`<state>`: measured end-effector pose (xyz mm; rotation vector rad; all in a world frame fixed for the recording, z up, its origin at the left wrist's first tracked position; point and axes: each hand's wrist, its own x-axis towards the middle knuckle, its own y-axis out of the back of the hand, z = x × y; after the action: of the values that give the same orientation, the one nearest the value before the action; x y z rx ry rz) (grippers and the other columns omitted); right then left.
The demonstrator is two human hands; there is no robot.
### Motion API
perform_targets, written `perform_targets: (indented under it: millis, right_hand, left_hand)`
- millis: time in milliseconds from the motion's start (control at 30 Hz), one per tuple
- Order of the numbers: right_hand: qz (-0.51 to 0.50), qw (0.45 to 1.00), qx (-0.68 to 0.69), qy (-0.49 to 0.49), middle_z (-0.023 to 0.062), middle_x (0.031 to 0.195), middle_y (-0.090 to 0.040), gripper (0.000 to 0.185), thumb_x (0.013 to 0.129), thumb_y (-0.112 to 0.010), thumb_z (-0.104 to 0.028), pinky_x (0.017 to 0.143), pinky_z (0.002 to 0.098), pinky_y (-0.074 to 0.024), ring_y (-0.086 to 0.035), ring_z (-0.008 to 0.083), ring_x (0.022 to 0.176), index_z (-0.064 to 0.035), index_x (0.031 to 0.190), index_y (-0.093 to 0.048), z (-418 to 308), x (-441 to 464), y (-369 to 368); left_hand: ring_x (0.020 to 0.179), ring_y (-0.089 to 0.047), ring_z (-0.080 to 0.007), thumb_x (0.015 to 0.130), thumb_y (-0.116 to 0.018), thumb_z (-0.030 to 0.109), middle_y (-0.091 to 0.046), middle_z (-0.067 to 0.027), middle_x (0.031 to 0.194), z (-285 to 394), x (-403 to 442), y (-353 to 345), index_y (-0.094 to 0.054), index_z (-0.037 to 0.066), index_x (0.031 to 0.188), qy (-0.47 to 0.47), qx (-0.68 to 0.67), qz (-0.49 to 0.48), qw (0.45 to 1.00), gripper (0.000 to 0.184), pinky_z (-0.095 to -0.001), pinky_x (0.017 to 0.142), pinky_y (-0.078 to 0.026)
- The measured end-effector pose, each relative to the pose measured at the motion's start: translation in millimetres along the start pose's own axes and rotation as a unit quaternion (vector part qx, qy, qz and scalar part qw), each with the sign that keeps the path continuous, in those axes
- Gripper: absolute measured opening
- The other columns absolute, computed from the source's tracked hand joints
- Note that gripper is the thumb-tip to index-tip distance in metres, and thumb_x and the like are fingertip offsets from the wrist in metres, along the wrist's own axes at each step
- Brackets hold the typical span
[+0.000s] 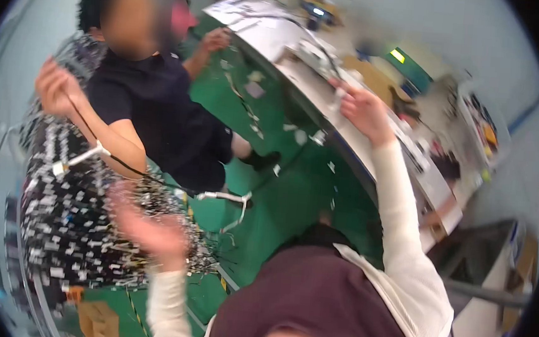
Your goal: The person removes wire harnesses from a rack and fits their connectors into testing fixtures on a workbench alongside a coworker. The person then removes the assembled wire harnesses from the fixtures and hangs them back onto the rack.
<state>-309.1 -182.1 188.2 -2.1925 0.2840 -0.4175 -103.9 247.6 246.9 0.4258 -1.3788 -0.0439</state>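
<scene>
A black cable harness (135,167) with white branches and connectors stretches across the view. My right hand (364,111), raised near the long table, has its fingers closed on a part of the harness. Below the harness on the left is my left hand (148,225), smeared by motion; its fingers look stretched out and hold nothing visible. A white connector (60,168) hangs from one branch, and another white branch (223,196) sits near the middle. At upper left, a co-worker's hand (60,89) grips the harness's other end.
A person in a dark shirt (154,109) stands opposite me. Many cables with white connectors (81,230) hang in a mass at left. The long white table (307,86) carries cables and parts; a clear bin (485,125) is at right. Scraps lie on the green floor (299,196).
</scene>
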Motion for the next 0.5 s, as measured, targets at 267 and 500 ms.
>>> perform_targets:
  millis: [267,500]
  right_hand:
    - [-0.030,0.997,0.012,0.075,-0.0025,0.082,-0.039,0.073,0.080,-0.048,-0.003,0.070,0.0224,-0.0406,-0.041,0.0093,0.073,0.0129,0.149,-0.028,-22.6,18.2,9.5]
    - [-0.035,0.994,0.062,0.080,-0.0035,0.078,-0.037,0.071,0.081,-0.046,-0.003,0.066,0.0213,-0.0387,-0.039,0.0088,0.067,0.0140,0.148,-0.028,-83.0,46.5,58.9]
  left_hand:
    - [0.112,-0.053,-0.0363,0.081,-0.081,0.026,-0.055,-0.0203,0.119,145.0,-119.7,-260.7,-0.039,-0.004,0.140,0.218,-0.338,-0.323,0.857,0.078,-0.0449,0.098,-0.042]
    - [0.090,-0.057,-0.0261,0.088,-0.076,0.024,-0.061,-0.0166,0.109,159.6,-81.6,-427.3,-0.042,-0.004,0.138,0.206,-0.517,-0.326,0.764,0.067,-0.0366,0.085,-0.047]
